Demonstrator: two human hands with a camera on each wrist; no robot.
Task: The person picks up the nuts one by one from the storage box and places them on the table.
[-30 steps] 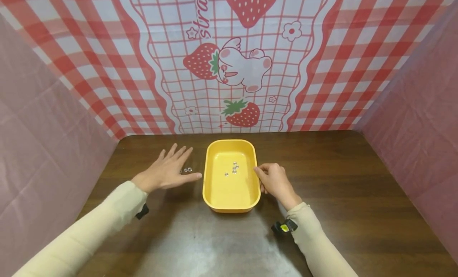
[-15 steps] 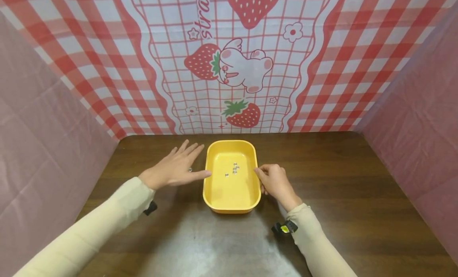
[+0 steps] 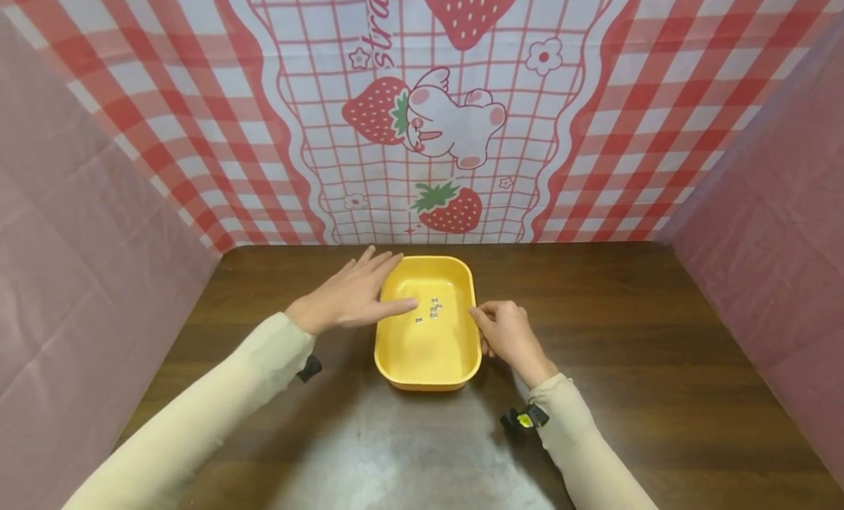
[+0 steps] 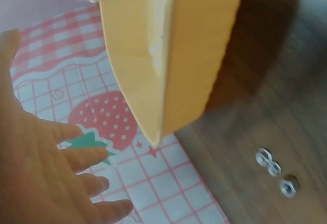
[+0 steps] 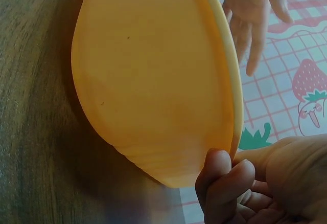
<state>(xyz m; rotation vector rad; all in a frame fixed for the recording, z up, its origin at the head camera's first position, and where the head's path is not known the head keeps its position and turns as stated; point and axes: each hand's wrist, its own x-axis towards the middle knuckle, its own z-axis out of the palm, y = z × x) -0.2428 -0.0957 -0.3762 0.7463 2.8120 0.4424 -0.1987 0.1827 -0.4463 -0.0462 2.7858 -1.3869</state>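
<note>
My left hand (image 3: 346, 296) hovers with spread, straight fingers over the left rim of a yellow tray (image 3: 427, 360), its thumb reaching over the tray's inside. Nothing is held in it. At the opposite side my right hand (image 3: 509, 335) pinches the tray's right rim between thumb and fingers, as the right wrist view also shows. Several small silver nuts (image 3: 434, 313) lie loose on the tray's floor, with one nut (image 3: 418, 320) a little apart. The left wrist view shows a hex nut (image 4: 289, 186) and two touching nuts (image 4: 268, 162) on the table, hidden under my left hand in the head view.
The tray stands on a dark wooden table (image 3: 613, 363). Behind it hangs a red-checked cloth (image 3: 455, 143) printed with strawberries. Pink cloths (image 3: 72, 224) close off both sides. Each wrist wears a dark strapped device (image 3: 524, 419).
My left hand has moved right from above the nuts on the table to over the tray's left rim, fingers still spread. My right hand keeps its grip and the tray stays in place.
</note>
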